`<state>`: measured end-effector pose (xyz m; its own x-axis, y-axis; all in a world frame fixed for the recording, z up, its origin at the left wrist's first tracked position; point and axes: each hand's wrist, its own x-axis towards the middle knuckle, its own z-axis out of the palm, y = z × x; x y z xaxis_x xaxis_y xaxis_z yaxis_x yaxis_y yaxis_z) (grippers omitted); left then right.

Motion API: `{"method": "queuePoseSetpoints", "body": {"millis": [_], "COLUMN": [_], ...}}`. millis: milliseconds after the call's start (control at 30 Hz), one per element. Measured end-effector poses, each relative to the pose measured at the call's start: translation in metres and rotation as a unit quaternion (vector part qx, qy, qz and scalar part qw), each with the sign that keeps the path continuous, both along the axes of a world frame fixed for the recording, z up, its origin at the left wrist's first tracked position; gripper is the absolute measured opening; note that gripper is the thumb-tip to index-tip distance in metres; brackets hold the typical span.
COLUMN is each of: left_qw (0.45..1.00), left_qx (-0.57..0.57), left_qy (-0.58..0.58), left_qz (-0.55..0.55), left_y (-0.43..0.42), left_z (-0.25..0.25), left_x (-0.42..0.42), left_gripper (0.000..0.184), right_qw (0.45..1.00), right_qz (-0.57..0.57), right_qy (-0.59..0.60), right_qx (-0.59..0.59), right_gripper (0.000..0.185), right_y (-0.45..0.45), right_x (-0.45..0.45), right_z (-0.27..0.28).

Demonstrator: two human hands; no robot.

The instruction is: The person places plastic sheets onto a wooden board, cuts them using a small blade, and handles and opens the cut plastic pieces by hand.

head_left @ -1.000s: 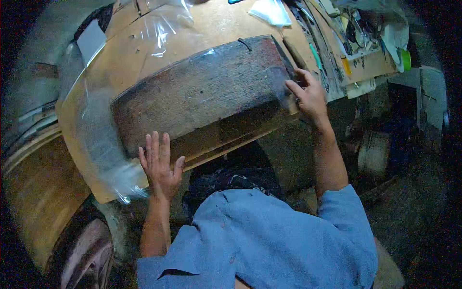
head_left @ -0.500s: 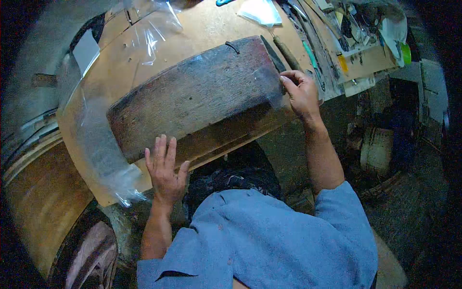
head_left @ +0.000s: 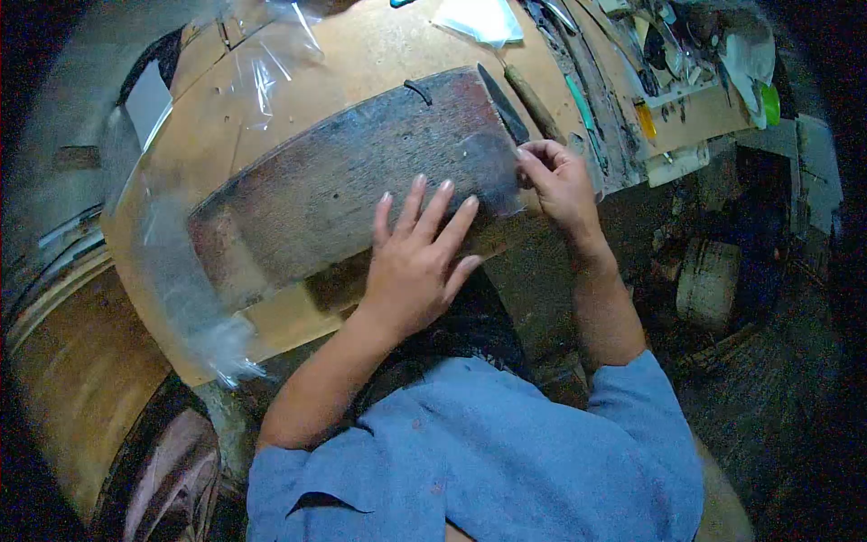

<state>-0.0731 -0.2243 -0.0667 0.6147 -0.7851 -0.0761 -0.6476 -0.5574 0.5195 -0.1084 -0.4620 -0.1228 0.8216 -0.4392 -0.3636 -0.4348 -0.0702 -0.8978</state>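
A dark, worn wooden board (head_left: 298,203) lies slantwise on the tan worktable. Over its near edge, my left hand (head_left: 411,271) is open with fingers spread, the tips above the board's surface; contact is hard to tell. At the board's right end, my right hand (head_left: 564,185) pinches the edge of a clear plastic piece (head_left: 490,163), which spreads over the wood. A short black curved strip (head_left: 418,90) rests at the board's far edge. Just beyond the right end lie a dark flat blade-like piece (head_left: 503,104) and a tool with a wooden handle (head_left: 533,101).
Clear plastic bags (head_left: 172,271) lie along the table's left side, with more crinkled plastic (head_left: 264,81) at the back. A pale stack of sheets (head_left: 479,20) sits at the far edge. Green (head_left: 580,101) and yellow-handled (head_left: 645,119) tools lie among clutter at right.
My left hand has moved right and up from the board's near left corner to over its near edge. My right hand keeps its pinch on the plastic, which has shifted slightly left.
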Motion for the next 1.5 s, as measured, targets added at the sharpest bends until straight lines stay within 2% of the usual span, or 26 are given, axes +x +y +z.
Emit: {"method": "queuePoseSetpoints", "body": {"millis": [100, 200, 333, 500, 633, 700, 833, 1000, 1100, 1233, 1267, 1300, 1367, 1400, 1433, 1500], "left_qw": [1.000, 0.999, 0.997, 0.995, 0.993, 0.992, 0.991, 0.991, 0.993, 0.992, 0.986, 0.986, 0.958, 0.926, 0.926, 0.817], "left_qx": [0.005, 0.028, 0.066, 0.089, 0.100, 0.107, 0.110, 0.111, 0.100, -0.024, -0.074, -0.073, -0.159, -0.198, -0.198, -0.255], "left_qy": [-0.003, -0.003, -0.028, -0.045, -0.047, -0.049, -0.051, -0.054, -0.020, 0.036, 0.045, 0.045, 0.126, 0.203, 0.202, 0.398], "left_qz": [0.006, 0.021, 0.022, 0.033, 0.038, 0.041, 0.047, 0.047, 0.064, 0.122, 0.142, 0.142, 0.202, 0.249, 0.249, 0.331], "left_y": [-0.023, -0.035, -0.041, -0.044, -0.047, -0.049, -0.049, -0.051, -0.054, -0.055, -0.055, -0.055, -0.056, -0.059, -0.059, -0.061], "left_z": [-0.010, -0.017, -0.021, -0.025, -0.024, -0.024, -0.025, -0.024, -0.019, -0.017, -0.017, -0.019, -0.024, -0.021, -0.022, -0.023], "left_x": [0.004, 0.006, 0.007, 0.004, 0.003, 0.003, 0.001, 0.002, 0.005, 0.015, 0.018, 0.020, 0.025, 0.026, 0.027, 0.030], "left_gripper": [0.060, 0.061, 0.063, 0.065, 0.068, 0.068, 0.070, 0.073, 0.074, 0.071, 0.068, 0.068, 0.061, 0.051, 0.051, 0.040], "right_qw": [1.000, 0.995, 0.997, 0.992, 0.994, 0.991, 0.993, 0.998, 0.996, 0.995, 0.992, 0.989, 0.984, 0.978, 0.978, 0.980], "right_qz": [0.004, 0.054, 0.060, 0.090, 0.078, 0.073, 0.053, 0.032, 0.053, 0.062, 0.068, 0.074, 0.073, 0.072, 0.072, 0.099], "right_qy": [-0.005, 0.041, 0.020, 0.042, 0.062, 0.026, 0.055, 0.053, 0.055, 0.040, 0.039, 0.039, 0.038, 0.038, 0.038, 0.006], "right_qx": [-0.001, -0.070, -0.044, -0.080, -0.049, -0.111, -0.089, -0.006, 0.050, 0.064, 0.095, 0.125, 0.159, 0.192, 0.192, 0.171], "right_gripper": [0.024, 0.019, 0.018, 0.024, 0.022, 0.021, 0.021, 0.019, 0.017, 0.016, 0.015, 0.015, 0.015, 0.016, 0.016, 0.018], "right_y": [0.005, -0.001, -0.004, -0.010, -0.013, -0.013, -0.017, -0.026, -0.025, -0.017, -0.016, -0.015, -0.014, -0.014, -0.013, -0.009], "right_x": [0.002, 0.001, 0.004, 0.008, 0.010, 0.009, 0.007, 0.002, 0.003, 0.005, 0.006, 0.006, 0.005, 0.004, 0.005, 0.007], "right_z": [0.004, -0.006, 0.000, 0.006, 0.014, 0.015, 0.012, 0.002, 0.009, 0.023, 0.027, 0.028, 0.028, 0.027, 0.028, 0.030]}}
